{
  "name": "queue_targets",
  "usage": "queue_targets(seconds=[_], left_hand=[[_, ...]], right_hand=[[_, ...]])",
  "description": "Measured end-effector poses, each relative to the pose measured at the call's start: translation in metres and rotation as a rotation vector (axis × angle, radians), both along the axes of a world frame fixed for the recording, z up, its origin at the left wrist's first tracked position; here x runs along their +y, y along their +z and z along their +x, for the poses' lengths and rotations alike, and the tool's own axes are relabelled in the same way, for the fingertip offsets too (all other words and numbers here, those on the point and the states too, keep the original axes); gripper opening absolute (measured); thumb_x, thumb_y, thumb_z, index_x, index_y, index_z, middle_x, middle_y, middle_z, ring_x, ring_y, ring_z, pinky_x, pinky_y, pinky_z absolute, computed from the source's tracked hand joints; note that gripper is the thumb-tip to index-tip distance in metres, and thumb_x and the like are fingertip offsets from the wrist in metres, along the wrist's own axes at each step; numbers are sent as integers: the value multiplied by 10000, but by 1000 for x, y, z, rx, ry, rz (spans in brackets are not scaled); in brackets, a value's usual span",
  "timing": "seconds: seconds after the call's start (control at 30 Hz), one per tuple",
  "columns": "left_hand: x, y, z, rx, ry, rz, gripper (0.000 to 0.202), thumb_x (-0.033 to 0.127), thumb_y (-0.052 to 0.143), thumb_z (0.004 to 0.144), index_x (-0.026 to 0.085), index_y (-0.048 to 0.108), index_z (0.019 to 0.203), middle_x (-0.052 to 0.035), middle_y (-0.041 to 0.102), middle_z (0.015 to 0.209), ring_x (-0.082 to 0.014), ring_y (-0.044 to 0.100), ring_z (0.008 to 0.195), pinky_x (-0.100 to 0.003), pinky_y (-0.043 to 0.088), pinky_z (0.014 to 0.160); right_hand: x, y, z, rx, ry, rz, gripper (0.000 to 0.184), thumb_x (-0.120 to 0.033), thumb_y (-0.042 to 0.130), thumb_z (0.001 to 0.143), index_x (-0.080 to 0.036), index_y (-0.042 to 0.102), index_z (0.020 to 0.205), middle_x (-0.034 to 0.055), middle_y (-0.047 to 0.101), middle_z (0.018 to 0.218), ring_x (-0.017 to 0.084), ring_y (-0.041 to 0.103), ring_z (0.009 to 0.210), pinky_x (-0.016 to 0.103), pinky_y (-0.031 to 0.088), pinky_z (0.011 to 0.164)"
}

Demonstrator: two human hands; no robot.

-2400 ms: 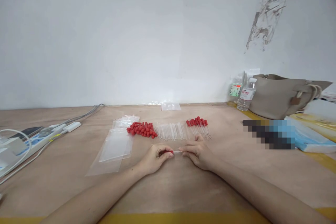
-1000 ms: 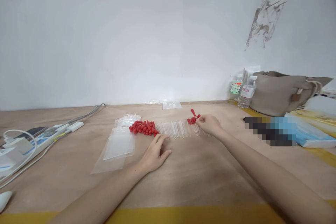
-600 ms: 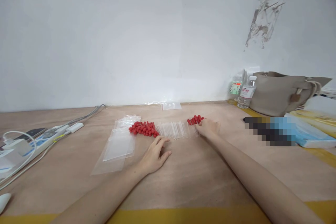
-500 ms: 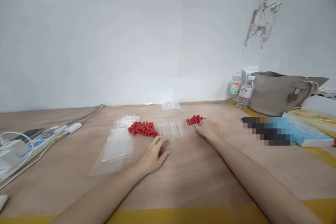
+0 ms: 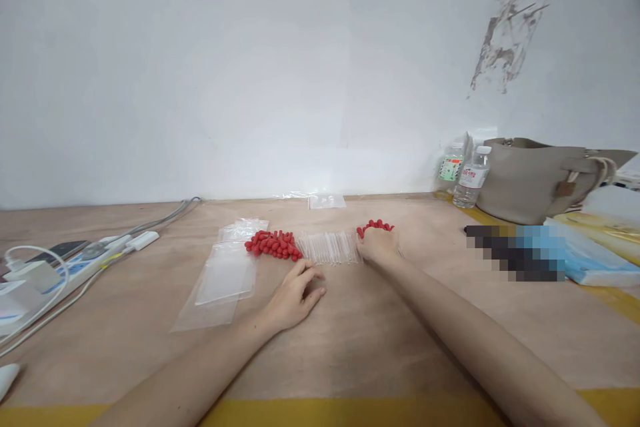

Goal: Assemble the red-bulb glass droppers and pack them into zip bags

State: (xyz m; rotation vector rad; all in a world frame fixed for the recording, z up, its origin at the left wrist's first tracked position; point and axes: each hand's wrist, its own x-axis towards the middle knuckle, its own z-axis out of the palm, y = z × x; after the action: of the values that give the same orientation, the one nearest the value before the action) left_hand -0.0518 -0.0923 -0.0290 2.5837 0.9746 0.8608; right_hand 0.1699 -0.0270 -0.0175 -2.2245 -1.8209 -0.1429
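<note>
My left hand (image 5: pixel 296 295) rests on the table with its fingers apart, holding nothing. Just beyond its fingertips lies a row of thin clear tubes (image 5: pixel 327 248). A pile of red bulbs (image 5: pixel 271 244) sits at the row's left end. At the right end, my right hand (image 5: pixel 379 244) is over a smaller group of droppers with red bulbs (image 5: pixel 379 223) and clear stems. Its fingers are curled down and closed, and the hand hides what they hold and most of the stems.
Clear plastic bags (image 5: pixel 227 280) lie flat left of the red pile. Further left are a power strip (image 5: pixel 75 273) and cables. On the right stand two bottles (image 5: pixel 471 177), a grey bag (image 5: pixel 530 180) and a blue-and-white packet (image 5: pixel 595 260). A white wall is behind.
My right hand has moved slightly left and turned, now covering the stems of the right-hand droppers. My left hand has stayed in place. The view has shifted a little.
</note>
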Motion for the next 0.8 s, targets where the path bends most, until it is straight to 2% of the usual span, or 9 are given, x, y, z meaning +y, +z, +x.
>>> queue_targets(seconds=[0.2,0.27,0.33,0.43,0.5,0.57,0.63,0.73,0.8], left_hand=[[-3,-3,3,-34,-15,19,129,191,487,779,196,546,893,-49,507,933,-161,505,823,-294,439,718],[-2,1,1,-57,29,84,83,205,505,770,189,561,829,-46,520,897,-164,502,820,-303,430,732],[4,10,-6,-91,141,188,98,237,513,766,176,557,703,-46,529,839,-174,499,818,-316,416,748],[29,33,-32,-124,372,292,194,280,476,780,171,547,635,-48,539,775,-185,507,792,-322,409,748],[53,49,-55,-89,501,305,173,276,481,755,165,569,853,-63,562,865,-199,517,823,-332,407,764],[78,61,-78,-3,591,213,340,267,478,730,140,511,1043,-80,575,929,-207,532,845,-323,416,756],[101,68,-94,206,603,86,329,284,420,752,134,547,1016,-93,586,972,-212,539,865,-314,408,765],[125,73,-103,326,534,-2,284,315,426,738,160,639,844,-81,628,941,-210,563,821,-279,405,746],[136,75,-100,377,486,-54,258,328,454,710,178,659,757,-64,660,873,-206,577,774,-259,407,709]], right_hand=[[9,4,-7,0,12,-93,83,-189,564,653,-146,626,619,109,614,743,247,540,785,417,250,743],[4,7,-9,0,30,-86,111,-188,539,684,-136,617,625,117,607,734,247,544,768,409,262,727],[-5,8,-7,-8,54,-41,185,-208,455,764,-122,612,717,139,601,776,247,544,782,398,272,725],[-27,3,2,3,181,72,246,-230,338,843,-118,553,889,141,592,842,223,540,787,348,304,713],[-42,-5,11,86,394,173,221,-246,330,855,-138,520,890,106,593,810,196,536,740,308,336,678],[-54,-15,19,182,543,258,177,-241,363,846,-152,510,890,81,594,800,182,532,729,286,362,659],[-62,-22,24,244,617,335,186,-234,403,831,-150,506,962,73,595,810,179,534,749,288,381,677],[-67,-29,25,257,655,388,269,-236,415,829,-144,490,1070,73,599,822,182,538,767,311,390,716],[-68,-31,25,248,651,384,274,-236,399,836,-147,503,1074,78,600,844,186,539,782,320,390,725]])
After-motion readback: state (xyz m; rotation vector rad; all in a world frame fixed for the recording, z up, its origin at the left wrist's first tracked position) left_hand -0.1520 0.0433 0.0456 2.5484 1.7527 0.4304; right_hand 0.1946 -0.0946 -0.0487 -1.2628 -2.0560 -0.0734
